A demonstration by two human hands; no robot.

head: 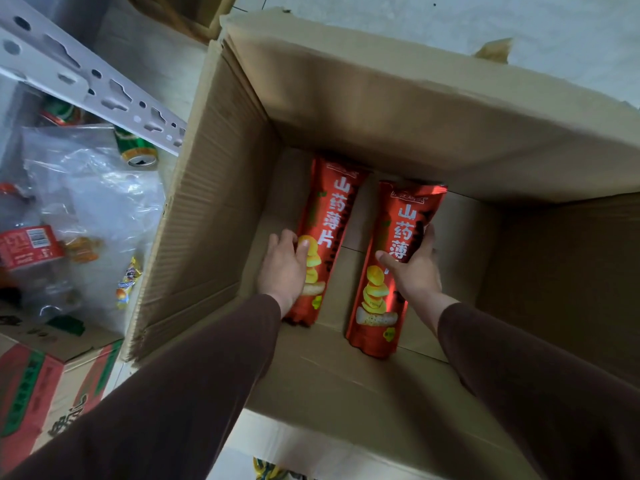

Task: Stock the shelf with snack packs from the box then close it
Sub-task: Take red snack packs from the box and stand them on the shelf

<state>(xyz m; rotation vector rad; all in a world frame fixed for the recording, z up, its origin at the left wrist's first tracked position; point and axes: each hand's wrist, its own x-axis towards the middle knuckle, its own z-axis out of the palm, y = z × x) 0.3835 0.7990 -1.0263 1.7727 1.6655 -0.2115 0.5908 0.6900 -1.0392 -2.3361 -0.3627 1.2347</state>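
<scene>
A large open cardboard box (221, 188) fills the view, its flaps spread outward. Two long red snack packs with yellow chip pictures lie on its bottom. My left hand (282, 271) wraps around the left snack pack (330, 216) from its left side. My right hand (414, 268) grips the right snack pack (398, 216) around its middle, thumb across the front. Both of my arms, in brown sleeves, reach down into the box. Part of each pack is covered by the hand on it.
A white perforated shelf post (86, 77) slants across the upper left. Below it lie clear plastic bags (93, 202), green cans (136, 150) and red packets (29, 245). A printed red and green carton (38, 393) sits at the lower left. Pale floor shows beyond the box.
</scene>
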